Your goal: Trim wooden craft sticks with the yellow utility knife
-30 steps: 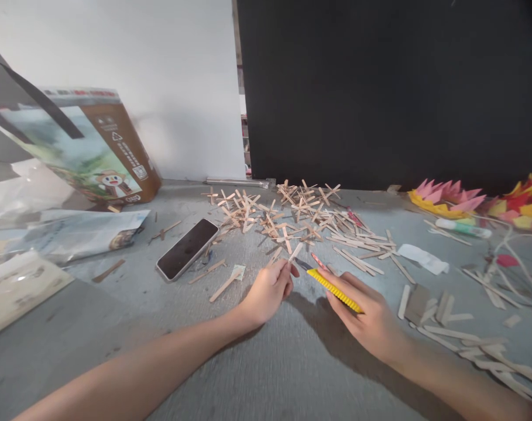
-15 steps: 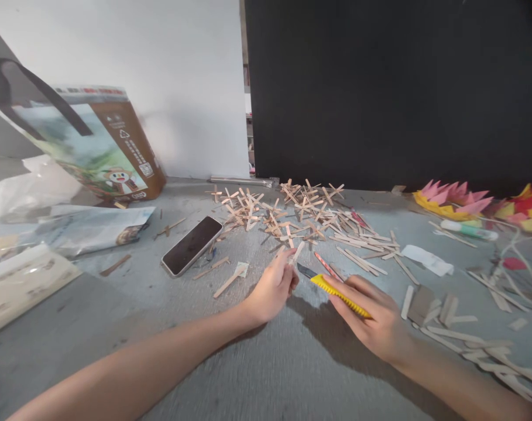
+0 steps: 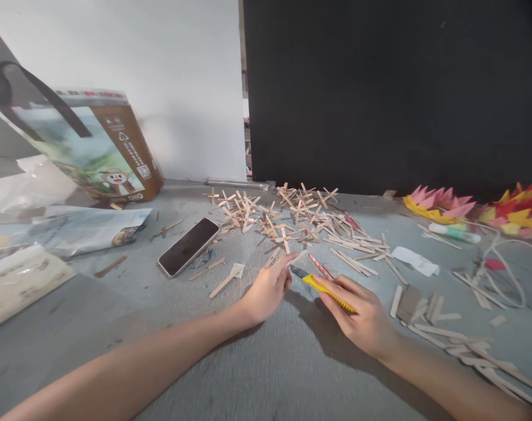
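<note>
My left hand [image 3: 268,290] is closed, with a small pale wooden craft stick [image 3: 299,257] pinched at its fingertips. In my right hand [image 3: 360,318] is a yellow utility knife [image 3: 329,292], its blade out and pointing left, close to the left fingers and the stick. Whether the blade touches the stick I cannot tell. A thin red patterned pencil-like rod [image 3: 321,267] runs just behind the knife; whether the right hand also holds it is unclear. Beyond both hands spreads a pile of craft sticks joined into crosses [image 3: 266,213].
A phone [image 3: 189,247] lies left of the pile. Plastic packets [image 3: 94,228] and a printed bag [image 3: 107,146] stand farther left. Loose sticks [image 3: 353,260], a glue-stick-like tube [image 3: 454,233], a white cable [image 3: 520,286] and paper petal crowns [image 3: 439,204] occupy the right side.
The view has turned slightly to the right. The craft stick in my left hand leans more to the right. Both hands keep their grips.
</note>
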